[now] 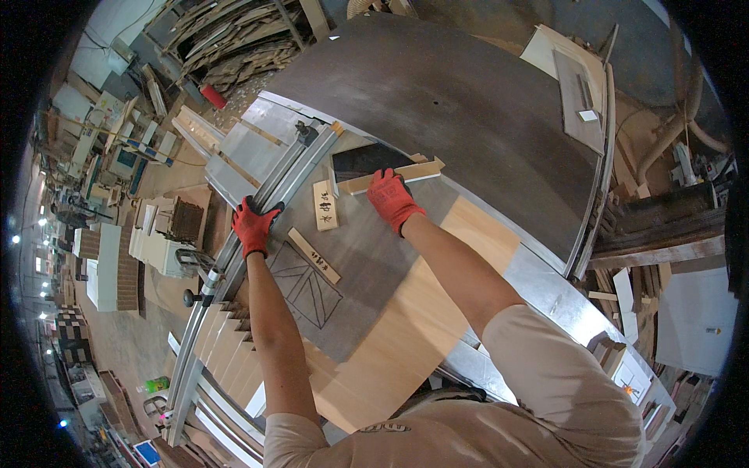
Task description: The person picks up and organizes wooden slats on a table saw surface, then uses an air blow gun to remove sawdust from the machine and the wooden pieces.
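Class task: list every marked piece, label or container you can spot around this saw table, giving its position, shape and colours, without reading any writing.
Marked wood block: upright pale rectangle between the hands, dark handwriting.
Marked wood strip: slanted pale slat beside the left hand, small dark marks.
Green bottle: on the floor, lower left, light cap.
Red cylinder: on the floor, upper left.

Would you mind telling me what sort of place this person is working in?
Most likely a woodworking shop: a large saw table with a metal guide rail, stacked board offcuts behind it, and the red-gloved right hand pressing a wooden strip on it.
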A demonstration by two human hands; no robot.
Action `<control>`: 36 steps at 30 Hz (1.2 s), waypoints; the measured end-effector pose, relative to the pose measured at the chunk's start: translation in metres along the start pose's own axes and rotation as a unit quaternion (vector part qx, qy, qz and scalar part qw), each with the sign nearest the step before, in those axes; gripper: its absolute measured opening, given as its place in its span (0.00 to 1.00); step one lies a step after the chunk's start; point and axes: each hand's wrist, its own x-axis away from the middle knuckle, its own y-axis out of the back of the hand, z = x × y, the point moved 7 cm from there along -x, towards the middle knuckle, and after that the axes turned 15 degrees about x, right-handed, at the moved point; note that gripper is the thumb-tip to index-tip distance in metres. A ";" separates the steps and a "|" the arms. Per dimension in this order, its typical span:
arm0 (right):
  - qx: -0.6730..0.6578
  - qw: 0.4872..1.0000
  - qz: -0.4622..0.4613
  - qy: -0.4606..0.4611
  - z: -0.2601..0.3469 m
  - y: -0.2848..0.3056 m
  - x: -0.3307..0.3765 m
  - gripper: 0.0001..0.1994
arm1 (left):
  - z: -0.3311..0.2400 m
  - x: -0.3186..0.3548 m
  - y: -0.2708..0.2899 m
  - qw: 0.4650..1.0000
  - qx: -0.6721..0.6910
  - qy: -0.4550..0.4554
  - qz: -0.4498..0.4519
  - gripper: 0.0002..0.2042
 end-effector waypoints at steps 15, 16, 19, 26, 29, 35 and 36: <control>0.027 1.000 -0.009 -0.004 -0.003 0.004 0.001 0.15 | -0.010 0.009 0.011 0.999 0.022 0.029 -0.015 0.49; 0.044 0.999 -0.016 0.002 -0.001 0.005 0.003 0.14 | -0.009 0.009 0.011 0.999 0.024 0.033 -0.009 0.49; 0.036 0.998 -0.038 -0.029 -0.004 0.004 -0.001 0.13 | -0.008 0.004 0.012 0.999 0.026 0.039 -0.002 0.49; 0.037 0.998 -0.053 -0.016 -0.008 0.023 0.013 0.10 | -0.012 0.010 0.015 0.998 0.019 0.062 0.018 0.51; 0.025 0.999 -0.046 -0.010 -0.009 0.014 0.009 0.11 | -0.012 0.006 0.013 0.997 0.010 0.072 0.022 0.52; 0.019 0.997 -0.062 -0.039 -0.009 0.001 0.006 0.14 | -0.006 0.003 0.005 0.997 0.019 0.066 0.026 0.53; 0.009 0.997 -0.067 -0.037 -0.009 0.002 0.006 0.14 | -0.004 0.003 0.005 0.998 0.018 0.064 0.022 0.53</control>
